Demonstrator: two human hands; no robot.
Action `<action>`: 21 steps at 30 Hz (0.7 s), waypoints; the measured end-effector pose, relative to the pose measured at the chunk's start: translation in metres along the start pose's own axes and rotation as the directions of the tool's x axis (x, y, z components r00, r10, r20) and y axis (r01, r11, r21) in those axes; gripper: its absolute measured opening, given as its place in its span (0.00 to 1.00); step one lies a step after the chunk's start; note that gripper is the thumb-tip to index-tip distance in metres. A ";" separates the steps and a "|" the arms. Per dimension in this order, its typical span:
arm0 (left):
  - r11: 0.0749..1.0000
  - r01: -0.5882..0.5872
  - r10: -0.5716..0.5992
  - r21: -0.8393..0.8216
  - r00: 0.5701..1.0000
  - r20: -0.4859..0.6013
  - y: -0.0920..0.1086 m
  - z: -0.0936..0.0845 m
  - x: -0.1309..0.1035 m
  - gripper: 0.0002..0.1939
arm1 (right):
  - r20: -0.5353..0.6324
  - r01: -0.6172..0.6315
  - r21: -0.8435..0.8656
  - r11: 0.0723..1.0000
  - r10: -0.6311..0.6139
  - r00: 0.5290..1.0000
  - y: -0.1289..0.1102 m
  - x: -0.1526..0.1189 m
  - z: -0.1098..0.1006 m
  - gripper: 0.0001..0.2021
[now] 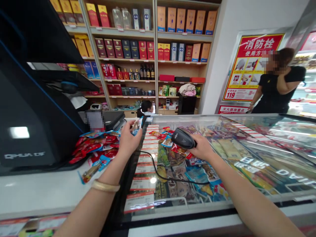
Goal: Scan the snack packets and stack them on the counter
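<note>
In the head view, my right hand (201, 146) is closed round the handle of a black barcode scanner (182, 137), held over the glass top of a freezer. The scanner points left. My left hand (130, 138) pinches a small blue-and-brown snack packet (136, 126) at the freezer's left edge. Beside it, red and blue snack packets (103, 143) lie heaped on the white counter. One loose packet (91, 172) sits at the front of that pile. More red packets (164, 134) rest on the glass near the scanner. The scanner's black cable (158, 172) loops across the glass.
A black checkout terminal (44, 115) stands on the white counter (49, 194) at left. Inside the glass-topped freezer (247, 219) are several wrapped goods. Shelves (133, 61) of boxed bottles line the back. One person (278, 82) stands at right; another person's head (146, 107) shows behind the freezer.
</note>
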State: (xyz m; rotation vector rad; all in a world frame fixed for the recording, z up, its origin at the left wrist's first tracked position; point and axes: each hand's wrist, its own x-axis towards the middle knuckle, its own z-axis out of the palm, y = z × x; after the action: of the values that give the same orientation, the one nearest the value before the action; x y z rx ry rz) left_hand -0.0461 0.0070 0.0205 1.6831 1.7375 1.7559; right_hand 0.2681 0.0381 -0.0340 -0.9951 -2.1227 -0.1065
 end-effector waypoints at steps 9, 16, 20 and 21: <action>0.620 0.003 -0.145 0.784 0.983 0.111 -0.018 -0.127 0.053 0.24 | -0.048 -0.039 -0.049 0.998 0.037 0.998 0.009 0.000 0.001 0.15; 0.453 -0.029 -0.203 0.891 0.970 0.135 -0.029 -0.139 0.065 0.25 | -0.041 -0.082 -0.064 0.995 0.079 0.996 0.008 0.002 -0.002 0.13; 0.414 0.048 -0.261 0.909 0.963 0.067 -0.027 -0.138 0.067 0.28 | -0.062 -0.099 -0.079 0.992 0.094 0.994 0.012 0.002 -0.001 0.14; 0.422 0.069 -0.287 0.904 0.956 0.061 -0.028 -0.138 0.068 0.27 | -0.063 -0.104 -0.079 0.991 0.099 0.993 0.013 0.002 -0.001 0.14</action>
State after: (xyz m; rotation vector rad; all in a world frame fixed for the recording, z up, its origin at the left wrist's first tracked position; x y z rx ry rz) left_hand -0.1892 -0.0157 0.0794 1.7216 2.8605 0.4008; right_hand 0.2764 0.0483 -0.0351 -1.1328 -2.0240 -0.1722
